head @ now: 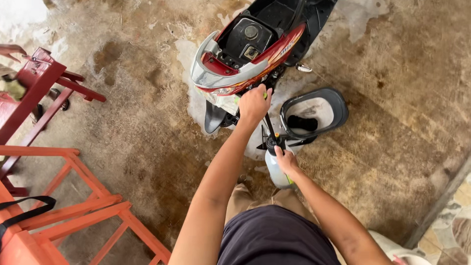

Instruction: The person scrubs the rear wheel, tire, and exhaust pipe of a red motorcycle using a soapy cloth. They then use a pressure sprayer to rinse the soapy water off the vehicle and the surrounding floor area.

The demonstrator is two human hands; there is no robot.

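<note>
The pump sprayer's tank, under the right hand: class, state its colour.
The sprayer tank is translucent white with a black pump top, seen in the head view.

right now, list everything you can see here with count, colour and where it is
scooter: one, red, white and black, top centre, seat off
seat: one, black rim, upturned on the floor right of the scooter
sprayer bottle: one, pale with black top, centre, on the floor
frames: several, orange and red, left edge
strap: one, black, lower left
floor: brown, wet patches
left hand: grip shut on sprayer handle
right hand: rests on bottle top
</note>
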